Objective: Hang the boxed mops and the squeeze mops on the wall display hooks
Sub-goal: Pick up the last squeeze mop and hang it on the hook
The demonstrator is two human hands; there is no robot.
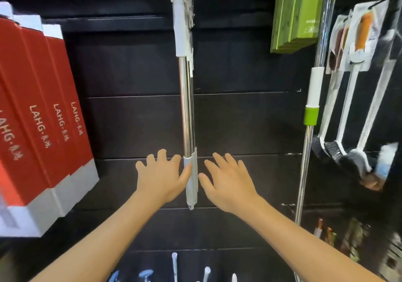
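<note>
A dark slatted wall [239,125] faces you. The squeeze mop [187,107] hangs at centre, red boxes [43,129] to its left. Your left hand [162,176] and right hand [228,182] flank its grip, fingers spread; the left thumb touches it.

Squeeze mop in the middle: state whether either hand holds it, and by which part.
Neither holds it. The left hand touches the squeeze mop with its thumb; the right hand is apart.

A squeeze mop with a chrome pole and white plastic fittings [187,107] is seen hanging upright against the dark slatted wall. Red-and-grey boxed mops lettered LAHG [43,129] are ranged side by side at the left, tilted.
</note>
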